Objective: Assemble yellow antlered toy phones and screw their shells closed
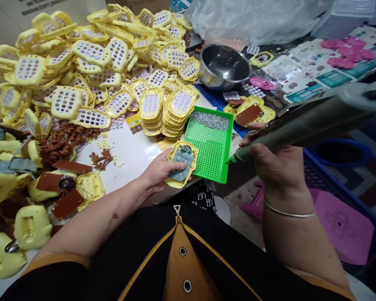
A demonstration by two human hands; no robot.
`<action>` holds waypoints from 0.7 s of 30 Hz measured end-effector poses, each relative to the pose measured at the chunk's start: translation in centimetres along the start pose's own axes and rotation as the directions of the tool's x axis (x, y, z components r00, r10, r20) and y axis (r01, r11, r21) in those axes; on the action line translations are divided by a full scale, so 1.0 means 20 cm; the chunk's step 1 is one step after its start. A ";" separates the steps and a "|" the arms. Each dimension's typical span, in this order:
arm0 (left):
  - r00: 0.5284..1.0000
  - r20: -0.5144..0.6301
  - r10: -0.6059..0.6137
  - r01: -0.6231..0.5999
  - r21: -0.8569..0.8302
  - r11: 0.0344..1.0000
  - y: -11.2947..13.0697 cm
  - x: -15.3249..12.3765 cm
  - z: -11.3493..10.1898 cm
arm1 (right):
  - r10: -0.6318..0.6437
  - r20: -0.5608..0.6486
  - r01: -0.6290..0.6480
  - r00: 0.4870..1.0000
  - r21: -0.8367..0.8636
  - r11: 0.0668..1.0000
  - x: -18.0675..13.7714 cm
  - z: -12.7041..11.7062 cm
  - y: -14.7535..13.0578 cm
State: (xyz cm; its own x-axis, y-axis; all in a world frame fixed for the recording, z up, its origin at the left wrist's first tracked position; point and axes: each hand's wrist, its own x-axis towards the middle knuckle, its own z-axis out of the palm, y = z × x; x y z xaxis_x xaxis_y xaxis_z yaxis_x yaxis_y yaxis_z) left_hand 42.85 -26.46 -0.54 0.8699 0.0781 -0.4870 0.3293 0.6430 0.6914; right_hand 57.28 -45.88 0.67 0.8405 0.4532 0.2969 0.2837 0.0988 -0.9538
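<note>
My left hand point(158, 171) grips a yellow toy shell point(174, 179) by its left side, the thumb lying across the grey-green circuit board point(182, 161) set inside it. Thin wires show near the board's top end. My right hand point(266, 161) is wrapped round a long grey electric screwdriver point(288, 129), whose narrow tip points left, near the right rim of a green perforated tray point(229, 138). Small silver screws point(210, 120) fill the tray's far end. Just beyond the tray stand two stacks of yellow shells point(152, 109) with white keypads. The shell in my left hand overlaps the tray's near-left edge.
A large heap of yellow shells point(90, 54) covers the back left. Brown rubber parts point(77, 138) and shells with brown boards point(69, 202) lie at left. A steel bowl point(225, 67) stands behind the tray. A pink stool point(341, 225) and blue basket point(322, 175) are at right.
</note>
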 end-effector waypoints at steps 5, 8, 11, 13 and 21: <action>0.996 -0.081 -0.029 0.028 -0.013 1.000 -0.02 0.12 0.08 | -0.146 0.050 0.130 0.988 0.236 0.963 0.11 0.12 0.04; 0.990 -0.138 -0.040 0.036 -0.031 0.999 -0.02 0.12 0.08 | -0.221 0.074 0.201 0.972 0.218 0.955 0.15 0.17 0.14; 0.988 -0.149 -0.048 0.041 -0.051 0.998 -0.02 0.11 0.08 | -0.236 0.064 0.227 0.970 0.120 0.967 0.18 0.20 0.22; 0.989 -0.136 -0.056 0.048 -0.061 0.997 -0.01 0.11 0.08 | -0.214 0.052 0.211 0.975 0.057 0.976 0.19 0.21 0.26; 0.990 -0.108 -0.090 0.079 -0.096 0.992 -0.01 0.12 0.07 | -0.248 0.058 0.241 0.967 0.098 0.966 0.22 0.21 0.31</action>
State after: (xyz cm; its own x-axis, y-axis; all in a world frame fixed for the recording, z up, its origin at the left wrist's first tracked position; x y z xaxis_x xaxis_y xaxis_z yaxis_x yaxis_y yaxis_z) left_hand 45.34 -27.45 -1.01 0.7923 0.1018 -0.6016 0.3607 0.7171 0.5964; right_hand 60.78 -39.48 -4.22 0.7156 0.4656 0.5208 0.4318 0.2912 -0.8537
